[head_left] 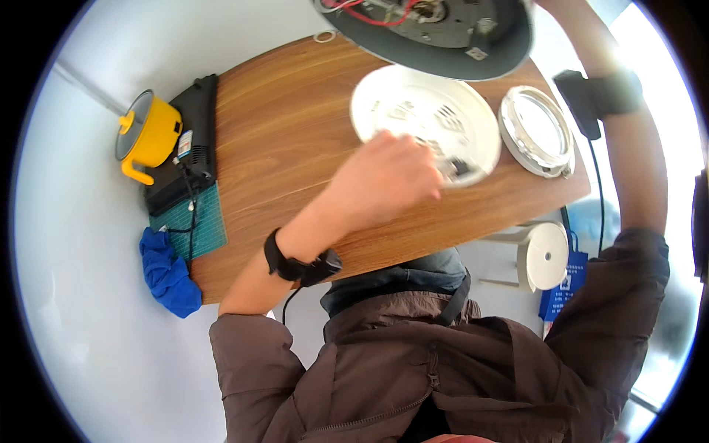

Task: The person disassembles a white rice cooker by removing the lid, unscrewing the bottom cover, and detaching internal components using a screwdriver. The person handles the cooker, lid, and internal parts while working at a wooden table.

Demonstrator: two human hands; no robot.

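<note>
Grey wired housing beside a white slotted cover

The housing sits at the upper edge of view, partly cut off, its rim overlapping the far side of the cover. Its inside shows dull grey walls, red and white wires and a small metal bracket. The cover lies on the wood-grain counter, round and pale, pierced with slots. Over its near edge, the left hand has curled fingers; I cannot tell what its grip holds. The right hand is mostly out of frame near the housing, its grip unreadable. A white ring-shaped part lies right of the cover.
</note>
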